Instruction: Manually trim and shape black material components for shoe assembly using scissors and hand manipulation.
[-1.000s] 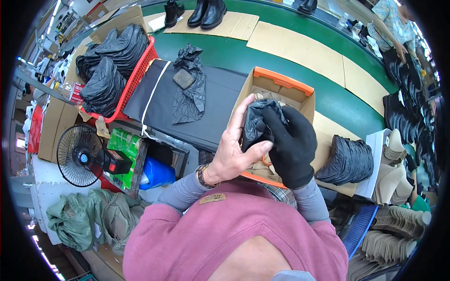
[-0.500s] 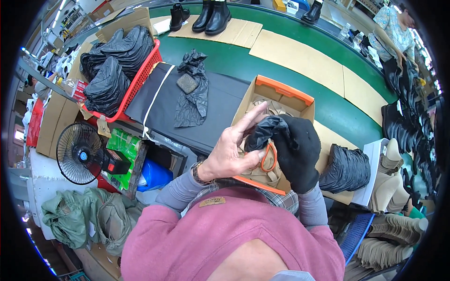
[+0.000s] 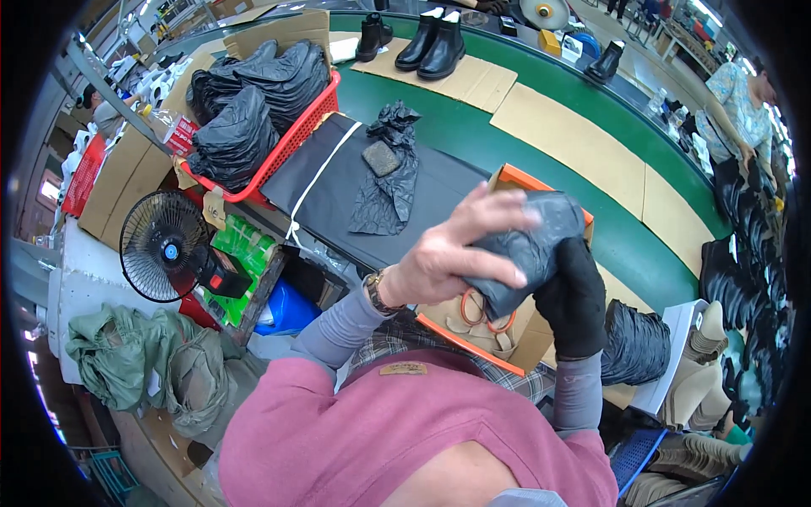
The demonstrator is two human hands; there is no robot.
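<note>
My right hand point(image 3: 574, 300), in a black glove, grips a bundle wrapped in black crinkled plastic point(image 3: 541, 237) from its right side. What the plastic wraps is hidden. My bare left hand point(image 3: 448, 253) lies against the bundle's left side with thumb and fingers spread apart; its fingertips are blurred. Just below hang or lie two orange loops, like scissor handles point(image 3: 503, 324); I cannot tell whether they rest in the box or on my hand. Under both hands stands an open cardboard box with an orange rim point(image 3: 473, 345), with beige pieces point(image 3: 504, 342) inside.
Left of the box, a black-covered surface point(image 3: 321, 190) bears a black plastic sheet point(image 3: 380, 207) and a grey block point(image 3: 381, 158). A red basket point(image 3: 291, 135) holds black plastic bundles; a fan point(image 3: 169, 249) stands nearer. Boots point(image 3: 441, 51) stand on cardboard at the back. Another person point(image 3: 735, 101) is far right.
The black plastic in my hands was crumpled and dark; now it shows as a smoother, broader wrapped bundle, raised over the box. My left fingers have spread across it. The whole view has shifted.
</note>
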